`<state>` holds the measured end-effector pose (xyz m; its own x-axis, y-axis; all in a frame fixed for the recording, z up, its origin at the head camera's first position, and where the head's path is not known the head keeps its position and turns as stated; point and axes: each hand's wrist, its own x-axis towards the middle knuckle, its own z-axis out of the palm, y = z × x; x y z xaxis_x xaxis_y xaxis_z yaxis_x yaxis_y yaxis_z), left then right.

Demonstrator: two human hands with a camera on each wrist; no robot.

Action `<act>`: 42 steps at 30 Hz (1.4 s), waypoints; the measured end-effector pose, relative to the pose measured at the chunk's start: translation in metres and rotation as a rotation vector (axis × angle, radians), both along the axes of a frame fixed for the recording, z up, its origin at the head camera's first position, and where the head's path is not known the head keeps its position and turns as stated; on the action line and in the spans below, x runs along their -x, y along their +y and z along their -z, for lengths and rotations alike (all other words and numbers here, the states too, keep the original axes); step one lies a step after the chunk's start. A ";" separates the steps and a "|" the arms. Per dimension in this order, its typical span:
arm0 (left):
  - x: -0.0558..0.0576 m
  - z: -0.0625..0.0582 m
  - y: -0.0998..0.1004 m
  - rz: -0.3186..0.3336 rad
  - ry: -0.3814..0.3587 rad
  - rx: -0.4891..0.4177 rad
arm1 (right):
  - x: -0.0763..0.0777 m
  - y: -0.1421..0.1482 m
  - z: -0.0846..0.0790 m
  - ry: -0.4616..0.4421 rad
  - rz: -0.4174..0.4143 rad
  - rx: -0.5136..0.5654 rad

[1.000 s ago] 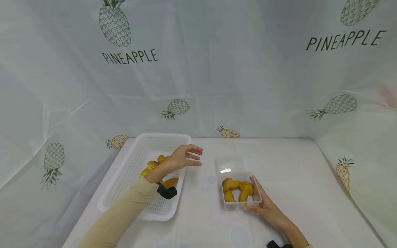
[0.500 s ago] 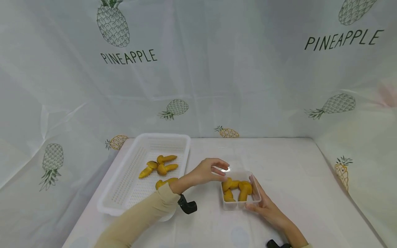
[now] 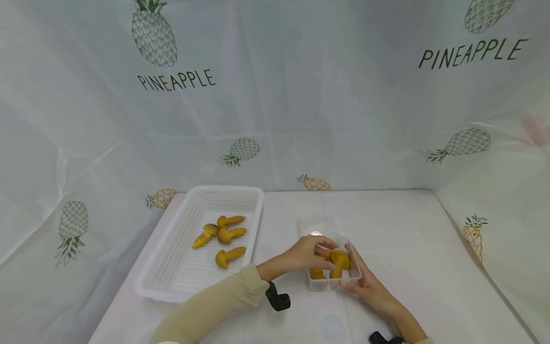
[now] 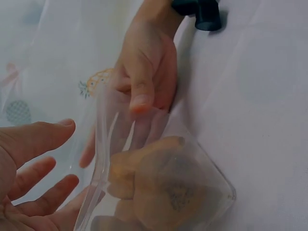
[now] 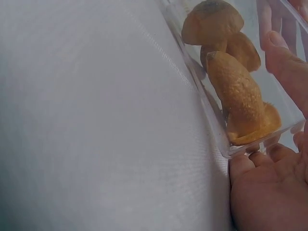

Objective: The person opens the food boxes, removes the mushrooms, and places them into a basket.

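My right hand (image 3: 374,289) grips the right side of a clear plastic box (image 3: 319,286), thumb on the near wall and fingers along the side. Inside lie several yellow-brown mushrooms; one mushroom (image 3: 338,263) stands out at the right, and another mushroom (image 5: 243,96) shows through the wall in the right wrist view. My left hand (image 3: 307,252) reaches over the box's left half, hiding some of the contents. In the left wrist view the left thumb (image 4: 43,134) and fingers are spread, with nothing between them.
A white perforated basket (image 3: 172,282) stands at the left with several mushrooms (image 3: 229,257) in it. The box's clear lid (image 3: 315,224) lies folded back behind it. A pineapple-print sheet (image 3: 279,119) rises behind the table.
My left hand has moved right from above the basket to over the box, its fingers now inside the rim. The basket's mushrooms are uncovered. The right hand still holds the box.
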<state>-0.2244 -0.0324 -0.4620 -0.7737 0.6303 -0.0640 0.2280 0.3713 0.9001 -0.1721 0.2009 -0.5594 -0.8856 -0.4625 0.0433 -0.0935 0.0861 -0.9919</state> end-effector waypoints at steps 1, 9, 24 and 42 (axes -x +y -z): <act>-0.001 0.000 0.002 0.001 0.006 0.009 | 0.000 0.000 0.000 0.004 0.001 0.001; -0.004 0.003 0.012 0.031 0.123 0.085 | 0.001 0.001 0.001 0.029 -0.014 0.001; 0.001 0.011 0.025 0.046 0.233 0.239 | 0.002 0.000 0.003 0.004 -0.024 0.032; 0.000 0.015 0.036 0.060 0.293 0.366 | 0.001 0.000 0.001 -0.031 -0.051 0.076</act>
<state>-0.2248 0.0040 -0.4768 -0.7554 0.6511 -0.0742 0.4839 0.6306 0.6068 -0.1732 0.2009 -0.5603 -0.8623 -0.5035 0.0533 -0.0652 0.0062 -0.9979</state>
